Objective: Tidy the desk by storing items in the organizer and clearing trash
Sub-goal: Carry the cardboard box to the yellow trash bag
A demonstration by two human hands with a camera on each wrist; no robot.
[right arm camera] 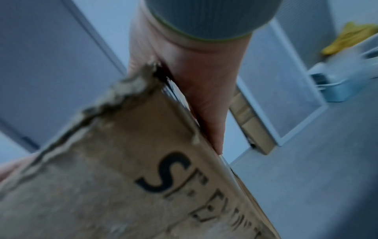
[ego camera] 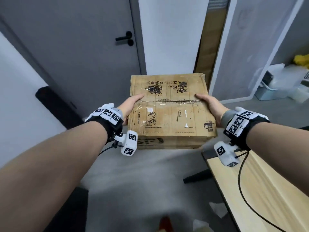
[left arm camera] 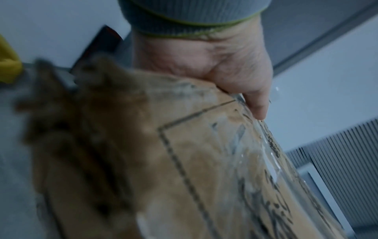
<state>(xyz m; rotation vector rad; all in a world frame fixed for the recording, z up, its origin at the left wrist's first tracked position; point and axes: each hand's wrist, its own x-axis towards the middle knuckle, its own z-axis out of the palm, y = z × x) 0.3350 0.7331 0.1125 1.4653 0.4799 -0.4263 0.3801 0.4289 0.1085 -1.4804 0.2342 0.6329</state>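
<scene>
I hold the worn, taped cardboard box [ego camera: 170, 111] up in the air, off the near end of the wooden desk [ego camera: 260, 190], my left hand [ego camera: 129, 106] and right hand [ego camera: 211, 104] clamped on its opposite sides, thumbs lying on its top, a grey door [ego camera: 80, 39] beyond it.

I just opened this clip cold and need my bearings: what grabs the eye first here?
A worn, taped cardboard box held in mid-air at centre, the left hand and right hand gripping its sides, thumbs on top. Behind it stands a grey door; a wooden desk edge shows at lower right.
</scene>
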